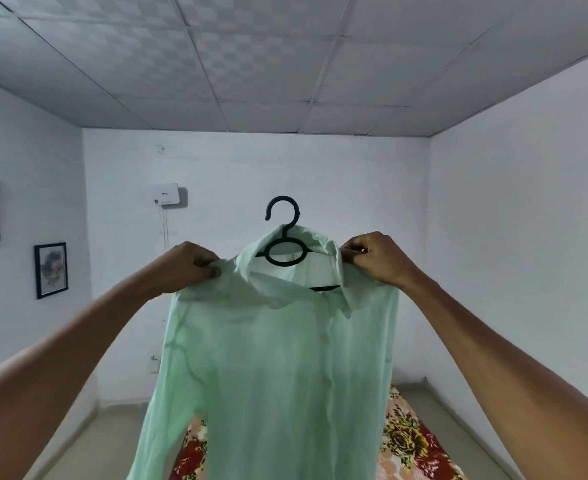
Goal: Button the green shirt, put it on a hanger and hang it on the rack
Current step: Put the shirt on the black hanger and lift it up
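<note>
I hold the pale green shirt [271, 368] up in the air in front of me, its front placket closed down the middle. A black plastic hanger [283, 233] sits inside the collar, its hook sticking up above the neck. My left hand [190, 266] pinches the shirt's left shoulder. My right hand [377, 258] pinches the right shoulder by the collar. The shirt's lower part hangs down past the frame's bottom edge. No rack is in view.
A bed with a floral sheet [413, 441] lies below, behind the shirt. White walls surround the room. Two framed pictures [51, 270] hang on the left wall, and a small white box [165, 194] with cables is on the far wall.
</note>
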